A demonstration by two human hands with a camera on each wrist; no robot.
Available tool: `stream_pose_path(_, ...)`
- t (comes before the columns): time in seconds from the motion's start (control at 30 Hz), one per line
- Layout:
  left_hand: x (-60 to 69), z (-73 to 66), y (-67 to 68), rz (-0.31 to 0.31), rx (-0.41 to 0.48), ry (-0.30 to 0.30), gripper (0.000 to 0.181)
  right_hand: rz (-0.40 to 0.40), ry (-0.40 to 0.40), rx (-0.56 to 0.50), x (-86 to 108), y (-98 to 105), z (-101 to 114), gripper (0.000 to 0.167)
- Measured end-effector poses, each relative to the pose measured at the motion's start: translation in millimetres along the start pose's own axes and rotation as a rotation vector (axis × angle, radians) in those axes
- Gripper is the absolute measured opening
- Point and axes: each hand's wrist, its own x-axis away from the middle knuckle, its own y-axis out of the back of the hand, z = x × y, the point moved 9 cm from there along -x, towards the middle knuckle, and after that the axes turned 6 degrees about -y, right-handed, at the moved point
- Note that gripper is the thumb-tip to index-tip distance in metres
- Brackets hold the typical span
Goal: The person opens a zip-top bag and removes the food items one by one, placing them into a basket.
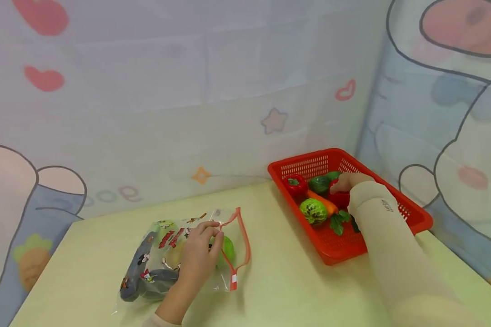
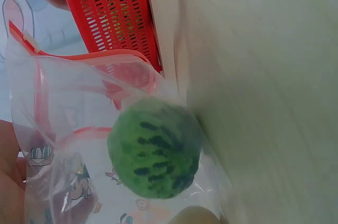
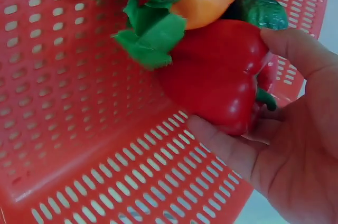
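My right hand (image 1: 350,182) reaches into a red plastic basket (image 1: 329,258) and grips a red bell pepper (image 3: 222,76), thumb on one side and fingers on the other. On the left of the table lies a clear zip bag (image 1: 176,231) with cartoon prints and a red zip edge. My left hand (image 1: 199,256) pinches the bag near its parted mouth. Inside the bag is a round green vegetable with dark marks (image 2: 156,150), close to the mouth. Farther in are a long grey thing (image 1: 138,268) and other items blurred by the plastic.
Also in the basket are another red pepper (image 1: 295,185), a carrot (image 1: 324,202), a dark green vegetable (image 1: 319,185), a light green patterned one (image 1: 313,211) and green leaves (image 1: 338,222). A printed cloth (image 1: 167,113) hangs behind the pale yellow table (image 1: 270,281).
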Motion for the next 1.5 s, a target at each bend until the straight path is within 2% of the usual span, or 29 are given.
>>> stream_pose_path(0.1,-0.9,1.7,3.4,-0.023,-0.004,-0.002,0.012,-0.003,0.016,0.001,0.9,1,10,0.061)
stream_pose_path(0.2,-3.9,3.1,8.0,-0.042,-0.022,-0.011,0.012,-0.054,-0.011,0.002,3.7,7,18,0.063)
stream_pose_path(0.3,-7.8,5.0,9.3,-0.033,-0.027,-0.01,0.012,-0.176,-0.028,0.013,8.7,21,24,0.066)
stream_pose_path(0.37,-9.7,6.5,8.0,-0.019,-0.022,-0.003,0.013,-0.257,0.002,-0.006,14.1,32,32,0.065)
stream_pose_path(0.43,-10.4,7.7,6.8,-0.009,-0.012,0.006,0.013,-0.343,0.081,-0.011,22.9,44,49,0.063)
stream_pose_path(0.57,-8.4,11.2,8.1,-0.011,0.007,0.021,0.014,-0.496,0.309,0.041,58.2,56,109,0.056)
stream_pose_path(0.67,-6.6,12.9,10.9,-0.024,0.019,0.026,0.014,-0.573,0.496,0.121,97.5,46,155,0.047)
stream_pose_path(0.77,-6.2,11.5,13.0,-0.033,0.022,0.01,0.014,-0.607,0.66,0.209,137.3,25,190,0.036)
stream_pose_path(0.9,-6.9,8.0,15.0,-0.046,0.025,-0.014,0.014,-0.589,0.789,0.321,175.9,-9,222,0.026)
stream_pose_path(0.97,-7.3,6.9,15.9,-0.051,0.031,-0.016,0.014,-0.539,0.804,0.368,183.7,-30,233,0.024)
stream_pose_path(1.07,-8.4,6.3,16.4,-0.047,0.035,-0.011,0.014,-0.468,0.789,0.457,184.6,-63,246,0.025)
stream_pose_path(1.17,-10.1,6.0,15.0,-0.033,0.036,-0.005,0.015,-0.462,0.807,0.518,176.4,-91,259,0.028)
stream_pose_path(1.3,-11.5,6.4,14.5,-0.023,0.029,-0.001,0.016,-0.467,0.916,0.47,153.5,-115,280,0.032)
stream_pose_path(1.4,-12.3,7.3,15.1,-0.023,0.033,0.004,0.016,-0.37,0.961,0.37,129.9,-131,293,0.04)
stream_pose_path(1.5,-12.1,7.8,16.5,-0.032,0.04,0.001,0.015,-0.279,0.949,0.305,111.9,-147,306,0.044)
